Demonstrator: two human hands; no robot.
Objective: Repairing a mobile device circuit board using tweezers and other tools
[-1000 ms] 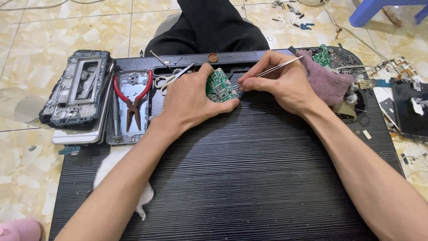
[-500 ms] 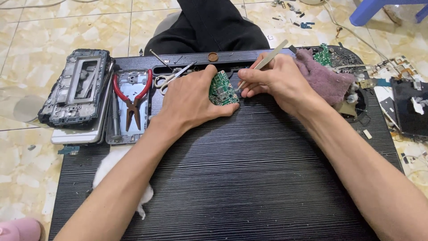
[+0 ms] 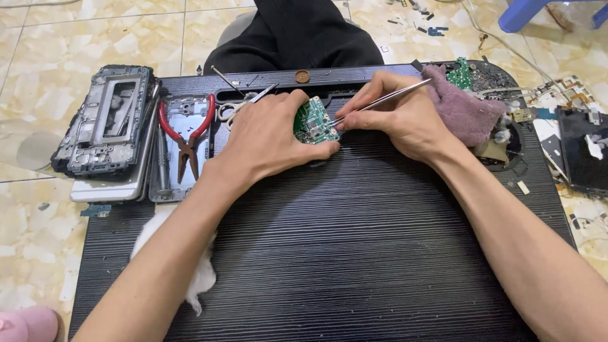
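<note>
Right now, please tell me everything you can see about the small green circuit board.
The green circuit board is small, with tiny metal parts and pale markings on its face. It rests tilted on the black ribbed mat, near the mat's far edge. The left hand holds it, thumb below. Thin metal tweezers, held by the right hand, touch its right side.

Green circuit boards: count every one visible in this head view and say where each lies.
2: one small green circuit board under the left hand; another green circuit board behind the mauve cloth. Others may be hidden.

Bright, even light; sharp focus, soft shadows.
</note>
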